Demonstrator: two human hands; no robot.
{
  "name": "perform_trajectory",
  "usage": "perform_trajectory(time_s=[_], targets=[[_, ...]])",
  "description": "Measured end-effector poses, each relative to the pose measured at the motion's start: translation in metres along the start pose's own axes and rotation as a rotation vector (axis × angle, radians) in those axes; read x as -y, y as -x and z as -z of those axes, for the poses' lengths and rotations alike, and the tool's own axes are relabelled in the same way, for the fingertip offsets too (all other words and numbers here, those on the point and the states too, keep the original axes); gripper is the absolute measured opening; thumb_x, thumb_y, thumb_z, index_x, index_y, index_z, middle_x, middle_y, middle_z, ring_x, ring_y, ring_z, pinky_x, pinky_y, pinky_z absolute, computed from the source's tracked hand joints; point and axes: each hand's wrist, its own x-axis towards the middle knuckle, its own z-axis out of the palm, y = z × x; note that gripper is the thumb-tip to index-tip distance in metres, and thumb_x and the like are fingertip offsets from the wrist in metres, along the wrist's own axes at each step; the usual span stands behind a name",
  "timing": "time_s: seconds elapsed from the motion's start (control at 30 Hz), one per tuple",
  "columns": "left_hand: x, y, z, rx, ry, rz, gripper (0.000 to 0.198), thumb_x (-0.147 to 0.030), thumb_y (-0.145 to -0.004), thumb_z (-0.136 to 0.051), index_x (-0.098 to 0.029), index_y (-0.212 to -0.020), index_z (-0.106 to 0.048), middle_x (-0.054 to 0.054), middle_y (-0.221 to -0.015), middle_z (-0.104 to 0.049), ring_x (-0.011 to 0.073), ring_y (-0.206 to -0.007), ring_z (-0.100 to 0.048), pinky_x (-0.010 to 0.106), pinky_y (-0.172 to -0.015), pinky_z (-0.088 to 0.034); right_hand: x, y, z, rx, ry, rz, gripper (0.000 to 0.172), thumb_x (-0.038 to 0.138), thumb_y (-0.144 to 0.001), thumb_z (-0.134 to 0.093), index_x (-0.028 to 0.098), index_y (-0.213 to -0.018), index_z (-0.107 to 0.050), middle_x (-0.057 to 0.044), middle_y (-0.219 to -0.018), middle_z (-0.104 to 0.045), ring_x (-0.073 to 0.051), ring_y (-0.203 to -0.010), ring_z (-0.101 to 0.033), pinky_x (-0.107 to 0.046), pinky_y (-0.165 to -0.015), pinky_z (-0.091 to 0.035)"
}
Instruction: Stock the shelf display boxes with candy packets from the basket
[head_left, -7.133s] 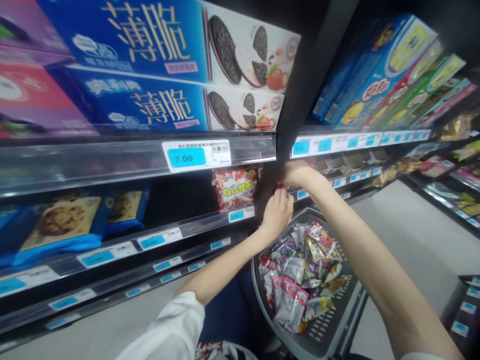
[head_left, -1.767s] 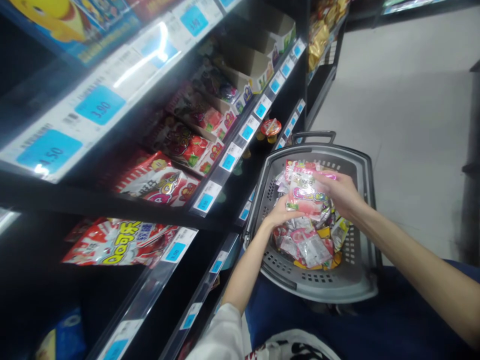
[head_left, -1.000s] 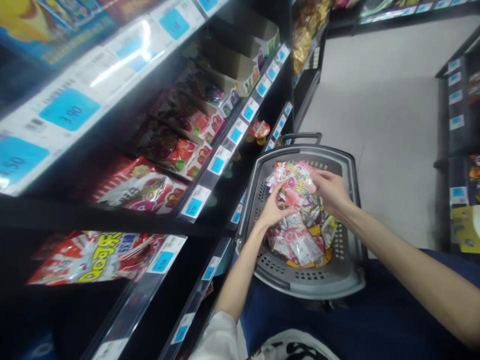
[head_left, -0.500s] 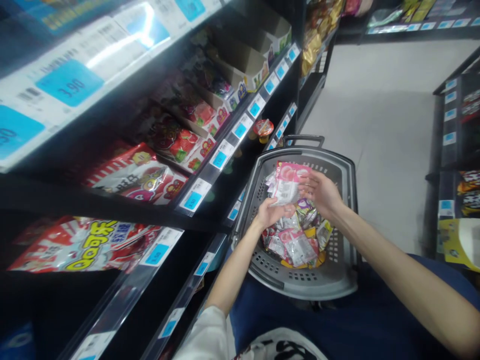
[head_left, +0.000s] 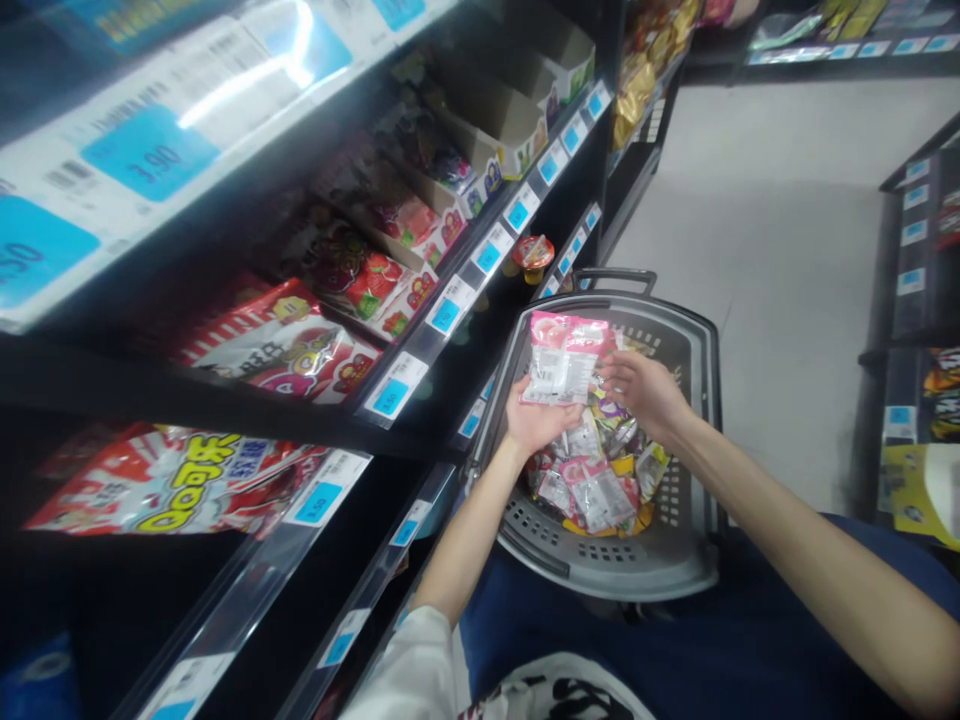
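Note:
My left hand [head_left: 538, 422], palm turned up, holds a pink and white candy packet [head_left: 562, 362] above the basket, its fingers under the lower edge. The packet's printed back faces me. At its right edge, my right hand [head_left: 643, 392] has curled fingers closed on the packet's side; the fingertips are partly hidden. Beneath both hands stands a grey shopping basket [head_left: 622, 578] with a perforated wall. Several small candy packets [head_left: 600, 495], pink, white, silver and yellow, lie piled inside it.
Dark shelves [head_left: 330, 425] with blue price tags rise along my left, holding a red gummy candy bag [head_left: 180, 485] and boxed candy packs [head_left: 375, 280]. A red-lidded cup [head_left: 534, 255] sits near the basket handle [head_left: 615, 278]. More shelving [head_left: 911, 310] stands right of the aisle floor [head_left: 765, 230].
The pink packet has shifted slightly left and turned straighter, lying further over my left palm. My right hand has moved slightly down and right. The basket stays in place.

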Motion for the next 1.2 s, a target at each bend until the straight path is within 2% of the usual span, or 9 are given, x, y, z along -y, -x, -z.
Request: perform_trajectory(time_s=[0.2,0.33,0.43,0.53,0.67,0.73,0.87,1.07,1.2], targets=[[0.000,0.000,0.001,0.034,0.048,-0.030,0.068,-0.065,-0.083,-0.045,-0.012,-0.122,-0.062,0.017,-0.105,-0.068,0.0170,-0.064,-0.052,0.032,-0.061,-0.040,-0.002,0.000,0.001,0.031,0.036,0.013,0.016,0.019,-0.087,-0.060,0.014,-0.076,-0.069,-0.002,-0.067,-0.067,-0.009,-0.055,-0.060,-0.019,-0.051,-0.047],[0.004,-0.003,0.004,0.061,-0.084,-0.006,0.072,-0.059,-0.077,-0.056,-0.010,-0.130,-0.058,0.021,-0.119,-0.066,0.0258,-0.088,-0.063,0.037,-0.073,-0.047,-0.005,0.003,0.001,0.075,0.124,0.080,0.010,0.025,-0.080,-0.069,0.015,-0.081,-0.070,-0.003,-0.076,-0.070,-0.011,-0.061,-0.062,-0.020,-0.053,-0.050],[0.013,-0.009,0.010,0.079,-0.340,-0.075,0.081,-0.038,-0.068,-0.075,-0.019,-0.143,-0.051,0.016,-0.145,-0.055,0.0313,-0.120,-0.060,0.042,-0.096,-0.049,-0.011,0.004,-0.001,0.086,0.325,0.208,0.032,0.036,-0.072,-0.080,0.017,-0.096,-0.072,-0.007,-0.098,-0.072,-0.015,-0.073,-0.065,-0.025,-0.060,-0.054],[0.023,-0.018,0.017,-0.011,-0.612,-0.260,0.104,-0.023,-0.061,-0.087,-0.032,-0.153,-0.040,0.008,-0.159,-0.042,0.0295,-0.139,-0.048,0.044,-0.115,-0.042,-0.022,-0.001,0.001,0.033,0.614,0.415,0.065,0.043,-0.059,-0.090,0.017,-0.115,-0.069,-0.011,-0.113,-0.071,-0.022,-0.086,-0.068,-0.032,-0.069,-0.056],[0.027,-0.023,0.021,-0.082,-0.735,-0.419,0.119,-0.029,-0.059,-0.094,-0.032,-0.159,-0.029,0.009,-0.166,-0.028,0.0317,-0.148,-0.039,0.049,-0.120,-0.039,-0.031,-0.014,0.015,0.018,0.798,0.541,0.054,0.053,-0.070,-0.082,0.015,-0.106,-0.073,-0.010,-0.091,-0.074,-0.025,-0.082,-0.068,-0.034,-0.070,-0.054],[0.026,-0.023,0.021,-0.085,-0.665,-0.441,0.121,-0.031,-0.062,-0.093,-0.036,-0.160,-0.024,0.010,-0.168,-0.024,0.0321,-0.145,-0.043,0.051,-0.116,-0.044,-0.028,-0.021,0.023,0.007,0.729,0.501,0.051,0.058,-0.074,-0.077,0.014,-0.100,-0.075,-0.007,-0.081,-0.073,-0.023,-0.072,-0.066,-0.032,-0.062,-0.052],[0.026,-0.030,0.029,-0.139,-0.587,-0.507,0.116,-0.034,-0.066,-0.091,-0.034,-0.160,-0.024,0.015,-0.161,-0.036,0.0295,-0.132,-0.056,0.048,-0.108,-0.050,-0.020,-0.026,0.029,-0.060,0.433,0.386,0.057,0.055,-0.063,-0.087,0.015,-0.102,-0.075,-0.005,-0.082,-0.076,-0.020,-0.069,-0.067,-0.030,-0.062,-0.055],[0.026,-0.043,0.038,-0.194,-0.838,-0.669,0.069,-0.025,-0.069,-0.087,-0.015,-0.132,-0.061,0.016,-0.134,-0.065,0.0275,-0.124,-0.063,0.045,-0.109,-0.050,-0.028,-0.032,0.026,-0.159,0.216,0.306,0.055,0.044,-0.057,-0.093,0.020,-0.102,-0.072,-0.005,-0.104,-0.076,-0.017,-0.085,-0.072,-0.023,-0.066,-0.058],[0.023,-0.038,0.029,-0.225,-0.947,-0.768,0.055,-0.015,-0.071,-0.081,-0.014,-0.124,-0.064,0.014,-0.126,-0.069,0.0250,-0.116,-0.066,0.042,-0.106,-0.051,-0.038,-0.032,0.021,-0.181,0.121,0.169,0.053,0.035,-0.053,-0.097,0.023,-0.096,-0.068,0.000,-0.109,-0.074,-0.012,-0.091,-0.071,-0.018,-0.070,-0.059]])
